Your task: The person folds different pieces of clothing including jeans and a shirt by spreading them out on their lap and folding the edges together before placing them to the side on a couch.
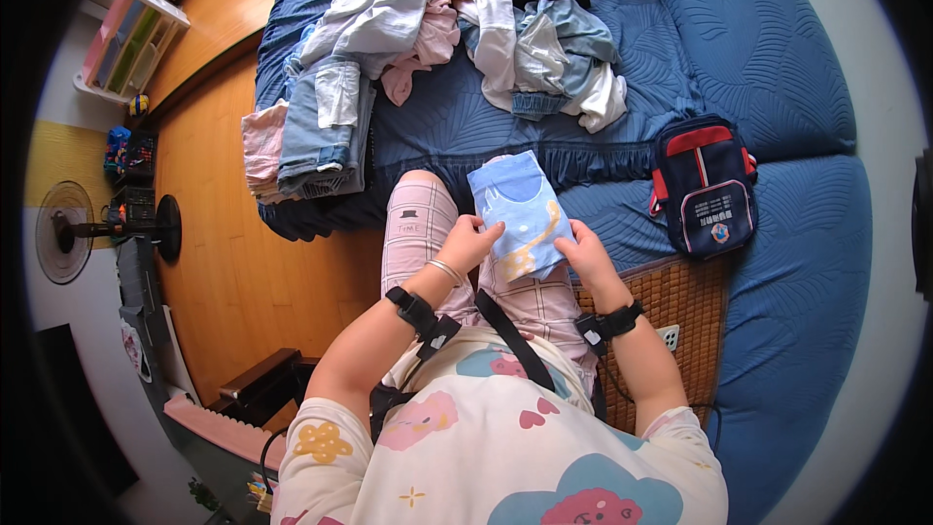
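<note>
A light-blue printed garment (523,215), folded into a small rectangle, lies over my thigh and is held at both sides. My left hand (472,239) pinches its left edge between thumb and fingers. At the lower right edge, my right hand (587,251) has its thumb on top and its fingers partly hidden beneath the cloth. Beyond my left knee stands a stack of folded clothes (317,138), with jeans and pink cloth among them. Loose clothes (554,51) lie in a heap farther back on the blue sofa cover (466,120).
A navy and red backpack (707,186), bearing writing, lies on the sofa to my right. Beside my right thigh is a woven bead mat (681,306) with a white power strip (668,337). An electric fan (109,230) stands at the left, beyond the wooden floor (219,233).
</note>
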A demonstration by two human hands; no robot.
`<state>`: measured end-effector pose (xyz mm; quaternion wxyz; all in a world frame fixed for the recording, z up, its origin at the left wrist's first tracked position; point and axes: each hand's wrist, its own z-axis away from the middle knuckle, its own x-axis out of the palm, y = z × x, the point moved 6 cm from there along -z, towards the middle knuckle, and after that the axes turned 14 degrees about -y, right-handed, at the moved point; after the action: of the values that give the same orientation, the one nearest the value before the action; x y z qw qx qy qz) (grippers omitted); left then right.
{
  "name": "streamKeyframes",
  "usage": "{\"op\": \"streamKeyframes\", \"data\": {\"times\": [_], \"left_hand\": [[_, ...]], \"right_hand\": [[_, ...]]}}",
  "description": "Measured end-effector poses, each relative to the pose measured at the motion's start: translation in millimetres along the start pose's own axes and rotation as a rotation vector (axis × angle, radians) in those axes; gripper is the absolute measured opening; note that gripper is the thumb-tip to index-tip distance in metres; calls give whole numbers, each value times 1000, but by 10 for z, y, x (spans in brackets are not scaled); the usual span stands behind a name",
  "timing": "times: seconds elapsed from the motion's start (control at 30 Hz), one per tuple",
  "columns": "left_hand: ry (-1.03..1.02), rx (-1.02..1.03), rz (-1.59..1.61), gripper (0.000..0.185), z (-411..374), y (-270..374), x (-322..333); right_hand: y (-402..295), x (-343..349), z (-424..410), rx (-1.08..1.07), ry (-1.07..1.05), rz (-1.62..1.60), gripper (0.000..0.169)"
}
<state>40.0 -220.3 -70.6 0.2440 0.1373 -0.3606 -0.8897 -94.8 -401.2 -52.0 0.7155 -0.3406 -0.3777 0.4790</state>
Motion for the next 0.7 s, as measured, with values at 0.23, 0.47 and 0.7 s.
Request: {"op": "streamKeyframes", "data": {"times": [0.23,0.47,0.7], "left_hand": [[-178,-187,375,48,77,163,242],[-311,134,671,44,177,318,118],[-266,376,712,49,674,401,-796]], "right_hand": [[8,-51,-69,193,46,-279,36],[-108,252,-209,195,-294,-372,37],[-240,1204,-504,290,-521,-512,44]]}}
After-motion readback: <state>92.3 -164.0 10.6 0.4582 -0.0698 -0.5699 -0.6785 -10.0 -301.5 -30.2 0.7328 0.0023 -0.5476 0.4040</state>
